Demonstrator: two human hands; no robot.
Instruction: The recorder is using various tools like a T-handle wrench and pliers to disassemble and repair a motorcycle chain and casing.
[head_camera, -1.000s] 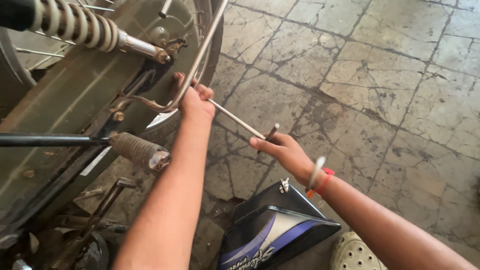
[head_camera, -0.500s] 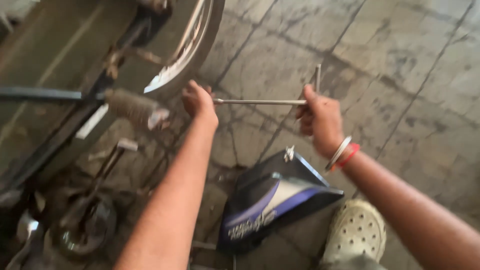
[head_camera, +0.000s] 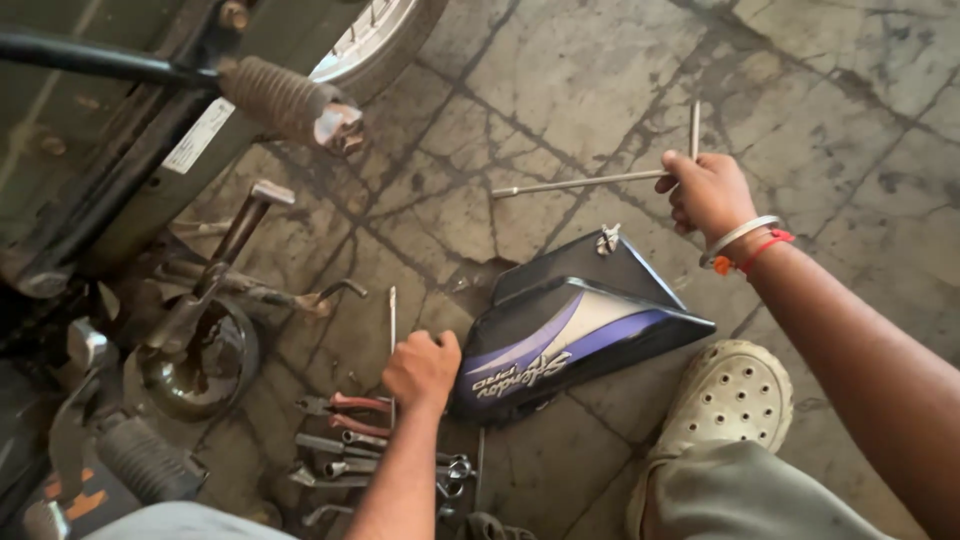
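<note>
I am gripping the stiff, light steel T-handle wrench (head_camera: 600, 180) at its crossbar at two o'clock with my right hand (head_camera: 708, 192), while my left hand (head_camera: 422, 367) is clenching over the thin rod (head_camera: 392, 330) at six o'clock.

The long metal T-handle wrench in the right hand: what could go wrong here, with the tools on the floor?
1. The right hand holds the long metal T-handle wrench out over the floor; its free end might hit the dark purple-striped side panel.
2. The left hand reaches among loose spanners and red-handled pliers; fingers may get pinched.
3. The cream perforated clog is near these tools; tripping is possible.
</note>
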